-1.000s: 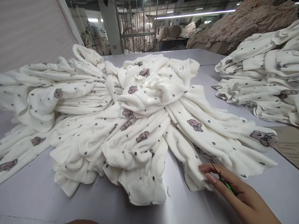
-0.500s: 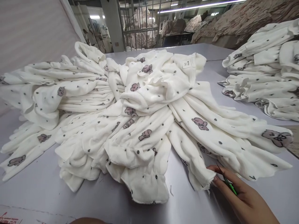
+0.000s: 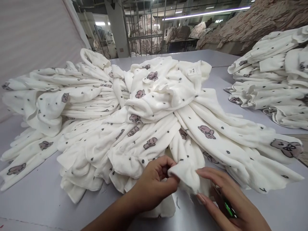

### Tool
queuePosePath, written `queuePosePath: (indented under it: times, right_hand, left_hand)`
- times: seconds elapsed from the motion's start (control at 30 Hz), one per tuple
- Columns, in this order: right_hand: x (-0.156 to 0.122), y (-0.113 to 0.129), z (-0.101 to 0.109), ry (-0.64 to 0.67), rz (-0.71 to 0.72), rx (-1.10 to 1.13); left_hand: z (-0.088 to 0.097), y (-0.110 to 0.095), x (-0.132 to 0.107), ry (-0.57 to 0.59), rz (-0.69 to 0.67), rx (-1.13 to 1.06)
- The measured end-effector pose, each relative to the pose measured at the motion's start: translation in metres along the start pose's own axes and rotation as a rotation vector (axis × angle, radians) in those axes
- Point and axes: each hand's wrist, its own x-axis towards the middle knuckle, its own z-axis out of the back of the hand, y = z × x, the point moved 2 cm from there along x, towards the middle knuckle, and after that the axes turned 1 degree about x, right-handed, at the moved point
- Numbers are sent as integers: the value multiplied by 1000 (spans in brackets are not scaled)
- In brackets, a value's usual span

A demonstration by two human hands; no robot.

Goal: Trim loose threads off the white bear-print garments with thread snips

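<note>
A big heap of white fleece garments (image 3: 144, 109) with small dark dots and grey bear prints lies spread over a grey table (image 3: 36, 205). My left hand (image 3: 154, 183) pinches the hem of one trouser leg (image 3: 187, 160) at the heap's near edge. My right hand (image 3: 226, 199) presses on the same hem from the right, fingers stretched out. A small green thread snipper (image 3: 229, 210) is tucked in that hand's palm. A white size label (image 3: 191, 71) shows on the top garment.
A second stack of the same white garments (image 3: 271, 80) sits at the right of the table. Brown cardboard (image 3: 303, 157) lies at the right edge. A metal cage and piles of pinkish cloth (image 3: 252, 22) fill the background; a ribbed wall (image 3: 31, 35) stands at left.
My left hand has come into view from below and gripped the trouser hem. My right hand has slid left onto that hem, which is now lifted and folded between the two hands.
</note>
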Motion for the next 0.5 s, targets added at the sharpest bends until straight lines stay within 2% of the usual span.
queuePosePath:
  times: [0.07,0.17,0.23,0.33,0.4,0.5]
  right_hand:
    - [-2,-7,-2,42,-10,24]
    - [-3,-9,-5,30,-64,84]
    - [-3,-6,-10,-17,-28,87]
    - [-1,-1,-17,-20,52,29]
    - [0,0,-19,-16,-6,26]
    - [5,-1,-15,-81,-249,158]
  left_hand:
    - [3,-2,-3,-56,-82,92]
    - [1,-8,-5,-119,-288,272]
    - [-2,-9,-4,-133,-340,275]
    - [-4,-10,-1,-189,-378,228]
    - [-4,-9,2,-219,-344,183]
    - [-2,-4,9,-191,-128,38]
